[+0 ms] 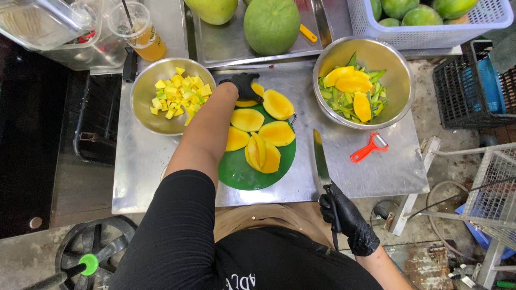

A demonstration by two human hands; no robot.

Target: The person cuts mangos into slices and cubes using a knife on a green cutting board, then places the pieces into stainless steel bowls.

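Observation:
My left hand [243,85], in a black glove, reaches to the far edge of a round green cutting board [242,172] and grips a yellow mango slice [248,101] there. Several more mango slices [263,134] lie spread over the board. My right hand [346,220], also in a black glove, holds a knife [321,158] by its handle near the table's front edge, blade pointing away from me. A steel bowl [144,104] at the left holds mango cubes [180,96].
A second steel bowl [395,80] at the right holds green peels and mango pits. A red peeler [369,147] lies on the steel table [376,172]. Behind are whole green mangoes [271,24] on a tray, a white basket [430,32] of mangoes and a drink cup [141,33].

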